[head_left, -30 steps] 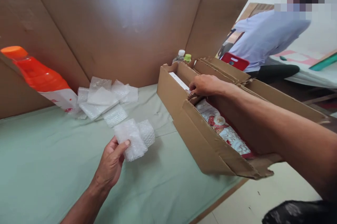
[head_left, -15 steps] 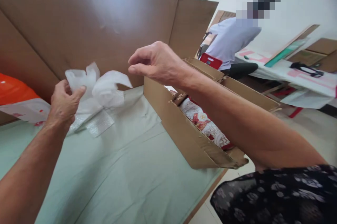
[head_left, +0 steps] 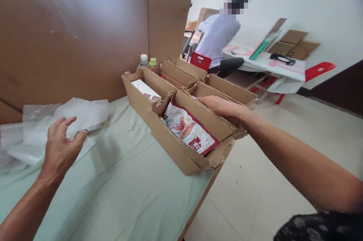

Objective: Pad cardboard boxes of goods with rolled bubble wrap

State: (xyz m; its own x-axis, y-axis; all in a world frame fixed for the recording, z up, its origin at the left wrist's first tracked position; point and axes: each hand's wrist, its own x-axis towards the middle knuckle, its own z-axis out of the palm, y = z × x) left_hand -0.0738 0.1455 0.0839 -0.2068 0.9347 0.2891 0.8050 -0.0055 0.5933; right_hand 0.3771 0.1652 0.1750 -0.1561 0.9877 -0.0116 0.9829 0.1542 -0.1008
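Finding bubble-wrap sheets [head_left: 85, 112] in a loose, overlapping heap beneath and just beyond the fingers of the left hand [head_left: 61, 146], spread wider from side to side than from front to back. Lying well apart from the right hand [head_left: 218, 105], so far nearer to the left. Spreading the left fingers well away from the thumb, with nothing visible in the grasp; cannot tell whether touching the top sheet or only poised over it. Lowering no open palm on the other side: dipping the right fingers behind a wall among the cardboard compartments [head_left: 170, 144], with the tips hidden; cannot tell how wide, or whether closed on anything. Running lengthwise from far left to near right, like the compartments, with the red-edged packet [head_left: 190, 129] one wall nearer than the right fingers and to their left. Showing a white box [head_left: 146, 90] farther left of those fingers, in a separate compartment. Standing beyond them and leftward, a white-capped bottle [head_left: 143, 59] and a green-capped bottle [head_left: 153, 62]. Stretching below and between both hands, the cloth-covered worktop [head_left: 127, 180]; rising past the left fingers, a cardboard screen [head_left: 70, 40]. Sitting farther off, past the right fingers, a person in a pale shirt [head_left: 218, 37].
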